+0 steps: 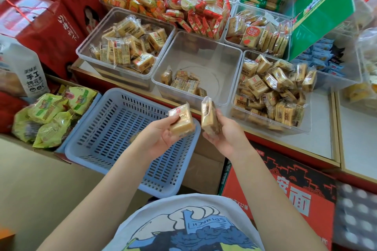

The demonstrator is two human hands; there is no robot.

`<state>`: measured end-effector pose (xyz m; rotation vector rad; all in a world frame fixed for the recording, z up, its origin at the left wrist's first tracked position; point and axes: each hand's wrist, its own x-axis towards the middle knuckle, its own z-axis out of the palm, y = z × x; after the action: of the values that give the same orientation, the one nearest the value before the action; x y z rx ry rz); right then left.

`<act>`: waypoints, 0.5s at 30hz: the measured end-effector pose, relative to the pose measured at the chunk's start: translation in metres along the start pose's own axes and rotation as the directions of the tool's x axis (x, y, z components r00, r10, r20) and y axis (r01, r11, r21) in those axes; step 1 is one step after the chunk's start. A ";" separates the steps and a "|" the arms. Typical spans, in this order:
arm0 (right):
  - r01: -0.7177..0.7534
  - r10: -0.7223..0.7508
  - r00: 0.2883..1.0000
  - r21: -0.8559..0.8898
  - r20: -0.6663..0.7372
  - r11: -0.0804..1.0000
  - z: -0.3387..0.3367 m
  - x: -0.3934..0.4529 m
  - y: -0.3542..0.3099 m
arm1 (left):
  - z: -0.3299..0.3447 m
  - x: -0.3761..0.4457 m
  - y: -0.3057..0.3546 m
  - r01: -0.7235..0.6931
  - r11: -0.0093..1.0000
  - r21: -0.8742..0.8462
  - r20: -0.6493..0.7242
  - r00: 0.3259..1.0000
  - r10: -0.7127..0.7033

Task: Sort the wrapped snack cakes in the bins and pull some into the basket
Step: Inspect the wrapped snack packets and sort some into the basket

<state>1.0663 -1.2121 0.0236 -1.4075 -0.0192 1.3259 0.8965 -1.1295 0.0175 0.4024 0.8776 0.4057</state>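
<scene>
My left hand (158, 136) grips a wrapped snack cake (182, 120) flat over the right rim of the blue slotted basket (114, 128). Beside it, my right hand (226, 134) holds another wrapped cake (209, 117) upright on its edge. The two cakes almost touch. Straight ahead stands a clear bin (204, 53) with only several cakes (183, 82) at its front. A fuller clear bin (95, 59) of the same cakes stands to its left, and another full bin (306, 126) to its right.
Behind are heaps of red and orange wrapped snacks (183, 4) and more clear bins. A green box flap (322, 10) leans over the right bins. Green bagged snacks (53, 116) lie left of the basket. A red carton (285, 193) stands below the counter edge.
</scene>
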 end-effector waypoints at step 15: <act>0.092 -0.068 0.994 -0.312 0.085 0.946 0.009 -0.001 0.011 | 0.006 -0.003 -0.005 0.003 0.993 0.117 -0.050 0.999 0.003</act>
<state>1.0534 -1.2109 0.0195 -1.6062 -0.3486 1.3473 0.9004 -1.1361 0.0204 0.5020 0.9536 0.3661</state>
